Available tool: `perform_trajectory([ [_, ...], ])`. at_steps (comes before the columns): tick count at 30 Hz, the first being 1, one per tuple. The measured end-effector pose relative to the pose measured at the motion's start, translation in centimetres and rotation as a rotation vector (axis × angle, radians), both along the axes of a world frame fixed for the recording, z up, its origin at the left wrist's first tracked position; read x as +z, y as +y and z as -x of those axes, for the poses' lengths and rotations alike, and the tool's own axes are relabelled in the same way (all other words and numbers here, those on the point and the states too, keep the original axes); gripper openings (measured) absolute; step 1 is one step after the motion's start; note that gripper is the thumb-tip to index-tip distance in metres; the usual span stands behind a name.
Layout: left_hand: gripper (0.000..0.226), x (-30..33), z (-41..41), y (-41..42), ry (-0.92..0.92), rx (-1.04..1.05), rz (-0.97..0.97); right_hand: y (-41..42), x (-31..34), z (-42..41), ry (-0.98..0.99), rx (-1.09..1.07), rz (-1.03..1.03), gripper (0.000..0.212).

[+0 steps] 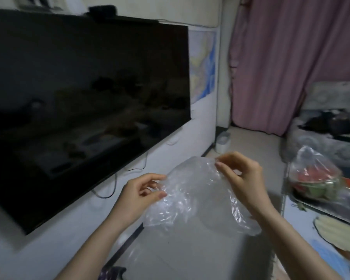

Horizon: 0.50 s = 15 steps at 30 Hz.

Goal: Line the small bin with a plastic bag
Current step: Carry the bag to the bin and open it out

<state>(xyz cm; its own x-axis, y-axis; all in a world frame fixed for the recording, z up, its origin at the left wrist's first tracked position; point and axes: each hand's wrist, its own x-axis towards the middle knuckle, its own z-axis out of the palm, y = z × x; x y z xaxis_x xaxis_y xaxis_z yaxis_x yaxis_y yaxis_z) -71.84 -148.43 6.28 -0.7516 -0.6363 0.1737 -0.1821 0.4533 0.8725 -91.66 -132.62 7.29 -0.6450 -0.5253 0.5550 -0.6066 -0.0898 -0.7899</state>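
Note:
A clear, crinkled plastic bag [192,195] hangs in the air between both hands at the middle of the view. My left hand [139,197] pinches its left edge between thumb and fingers. My right hand [242,178] pinches the upper right edge, a little higher than the left. The bag's lower part droops loosely over the floor. A small white bin [222,142] stands far off on the floor by the wall corner, well beyond the hands.
A large black TV [79,98] fills the wall on the left, with cables [113,184] dangling below it. A pink curtain [291,63] hangs at the back right. At right, a bag of watermelon pieces [315,178] sits on a metal tray [335,207].

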Motion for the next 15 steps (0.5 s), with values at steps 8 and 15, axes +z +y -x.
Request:
perform_trajectory([
  [8,0.053,-0.7,19.1,-11.2,-0.142,-0.188,0.163,-8.4,-0.5,18.0,-0.048,-0.026,-0.059,0.013],
  [15,0.072,2.7,39.5,-17.4,0.03,-0.262,0.246,-17.8,1.6,32.1,0.074,0.05,-0.144,0.012],
])
